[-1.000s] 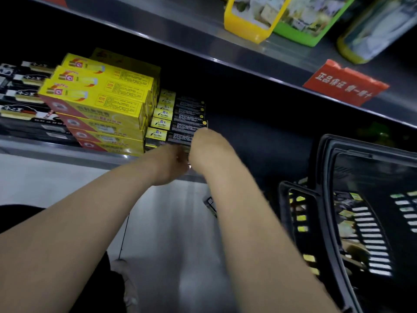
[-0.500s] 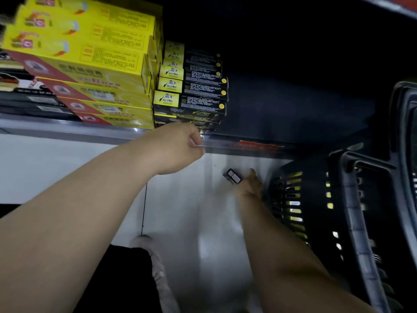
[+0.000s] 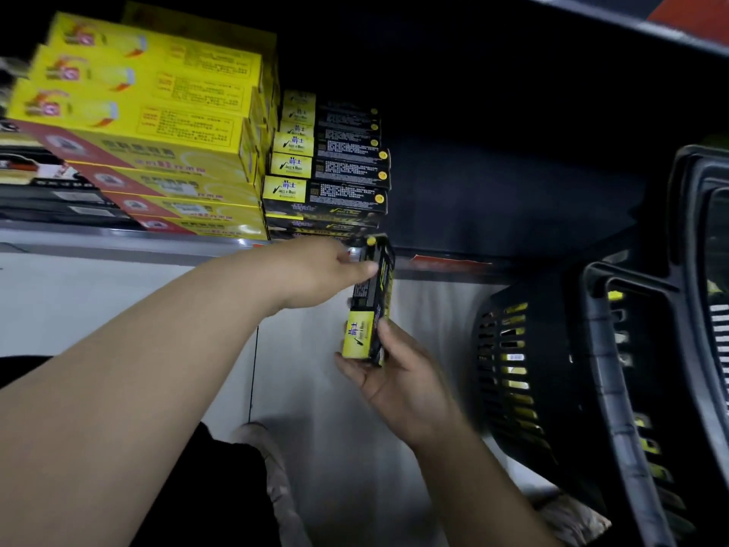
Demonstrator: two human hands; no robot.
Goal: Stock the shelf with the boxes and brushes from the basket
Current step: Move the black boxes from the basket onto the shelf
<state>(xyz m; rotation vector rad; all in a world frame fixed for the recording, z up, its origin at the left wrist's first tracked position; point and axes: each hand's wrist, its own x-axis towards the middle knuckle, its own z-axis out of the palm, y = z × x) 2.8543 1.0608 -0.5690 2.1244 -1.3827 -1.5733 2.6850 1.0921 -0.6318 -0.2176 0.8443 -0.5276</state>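
The black-and-yellow box (image 3: 370,298) stands nearly upright just in front of the shelf (image 3: 118,242), its top end level with the shelf edge, right of the stack of matching boxes (image 3: 327,183). The right hand (image 3: 398,380) grips its lower, yellow end from below, palm up, thumb on the right side. The left hand (image 3: 315,270) reaches across from the left, arm outstretched, fingertips touching the box's upper part; whether they pinch it is unclear. The black basket (image 3: 591,349) sits to the right.
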